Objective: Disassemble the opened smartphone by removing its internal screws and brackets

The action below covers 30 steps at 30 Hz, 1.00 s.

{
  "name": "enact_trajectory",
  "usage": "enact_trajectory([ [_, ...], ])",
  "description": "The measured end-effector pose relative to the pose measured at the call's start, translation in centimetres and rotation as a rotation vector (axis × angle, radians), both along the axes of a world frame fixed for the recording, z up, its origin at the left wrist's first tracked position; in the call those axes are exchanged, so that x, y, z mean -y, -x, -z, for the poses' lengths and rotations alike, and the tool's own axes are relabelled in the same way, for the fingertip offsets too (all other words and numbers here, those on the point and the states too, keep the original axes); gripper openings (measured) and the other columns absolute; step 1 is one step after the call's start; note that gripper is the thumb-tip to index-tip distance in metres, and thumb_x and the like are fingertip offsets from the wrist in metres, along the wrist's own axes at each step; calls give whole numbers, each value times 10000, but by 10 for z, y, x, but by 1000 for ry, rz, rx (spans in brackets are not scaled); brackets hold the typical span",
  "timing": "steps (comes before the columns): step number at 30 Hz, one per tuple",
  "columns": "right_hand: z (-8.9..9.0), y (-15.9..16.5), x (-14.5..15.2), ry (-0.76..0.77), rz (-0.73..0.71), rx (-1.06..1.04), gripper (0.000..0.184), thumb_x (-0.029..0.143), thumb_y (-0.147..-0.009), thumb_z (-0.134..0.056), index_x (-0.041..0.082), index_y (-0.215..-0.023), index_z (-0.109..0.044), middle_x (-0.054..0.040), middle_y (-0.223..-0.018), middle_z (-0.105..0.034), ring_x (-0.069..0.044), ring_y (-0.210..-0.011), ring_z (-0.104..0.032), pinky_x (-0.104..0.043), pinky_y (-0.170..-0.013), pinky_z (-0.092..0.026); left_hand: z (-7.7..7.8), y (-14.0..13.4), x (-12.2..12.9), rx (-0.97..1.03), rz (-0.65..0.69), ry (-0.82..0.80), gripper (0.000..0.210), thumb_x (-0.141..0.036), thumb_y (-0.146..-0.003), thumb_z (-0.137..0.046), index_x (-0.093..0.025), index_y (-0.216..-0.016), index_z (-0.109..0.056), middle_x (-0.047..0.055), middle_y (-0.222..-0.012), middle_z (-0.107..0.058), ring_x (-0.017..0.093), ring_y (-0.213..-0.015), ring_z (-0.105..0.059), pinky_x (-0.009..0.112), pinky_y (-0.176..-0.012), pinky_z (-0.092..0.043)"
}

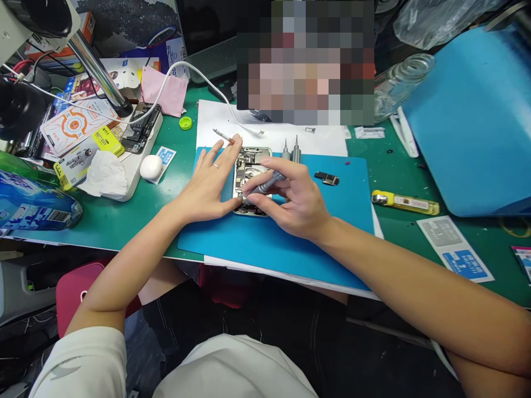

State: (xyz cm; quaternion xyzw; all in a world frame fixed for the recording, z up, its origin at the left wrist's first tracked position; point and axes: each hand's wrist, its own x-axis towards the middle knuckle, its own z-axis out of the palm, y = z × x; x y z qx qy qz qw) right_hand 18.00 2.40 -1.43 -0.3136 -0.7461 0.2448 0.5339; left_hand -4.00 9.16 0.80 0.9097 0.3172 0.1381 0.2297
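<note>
An opened phone lies on a blue mat with its inner parts exposed. My left hand rests flat at the phone's left side, fingers spread, the thumb touching its lower left edge. In my right hand is a grey screwdriver, gripped between thumb and fingers and tilted, its tip over the lower left part of the phone. Two more screwdrivers stand just behind the phone, partly hidden by my right hand. A small dark phone part sits on the mat to the right.
White paper extends behind the mat, with a white cable reaching over it. At left are a blue bottle, boxes and a white round case. A yellow cutter and a blue panel are at right.
</note>
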Motion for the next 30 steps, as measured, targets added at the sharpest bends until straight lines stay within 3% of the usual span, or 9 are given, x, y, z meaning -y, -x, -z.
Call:
enact_trajectory([
  [7, -3, -1, 0, -82, -80, 51, 575, 239, -1110, -511, 375, -1651, -371, -37, -1183, -799, -176, -970, -792, -300, -780, -707, -2, -1, 2, -13, -11, 16, 1111, -590, -926, -647, -250, -1754, 11, 142, -1847, -60, 460, -1695, -48, 743, -1331, -65],
  [11, -4, 0, 1, -149, -47, 122, 608, 244, -1097, -560, 347, -1657, -345, -45, -1127, -798, -190, -963, -806, -338, -829, -715, -3, -1, 3, 0, -13, 27, 1064, -610, -953, -613, -265, -1754, -4, 135, -1848, -53, 451, -1697, -50, 735, -1334, -68],
  [16, -9, 1, 2, -284, -38, 182, 545, 235, -1083, -592, 301, -1599, -427, -62, -1111, -799, -189, -977, -807, -350, -897, -702, -3, 0, 2, -1, -6, 35, 1053, -693, -965, -550, -242, -1756, -19, 154, -1844, -68, 457, -1696, -57, 745, -1331, -64],
  [25, -10, 6, -3, -287, -56, 133, 634, 207, -1080, -574, 332, -1673, -386, -40, -1005, -764, -185, -859, -735, -336, -804, -656, -10, -2, 6, -35, -33, 46, 1040, -554, -949, -593, -227, -1757, -26, 139, -1843, -94, 448, -1699, -59, 725, -1345, -65],
  [30, -14, 6, -3, -252, -59, 160, 645, 181, -1086, -537, 333, -1681, -342, -50, -1041, -770, -191, -906, -746, -357, -829, -666, -15, -1, 8, -51, -47, 51, 1068, -462, -921, -624, -239, -1756, 2, 132, -1843, -97, 441, -1703, -50, 738, -1342, -81],
])
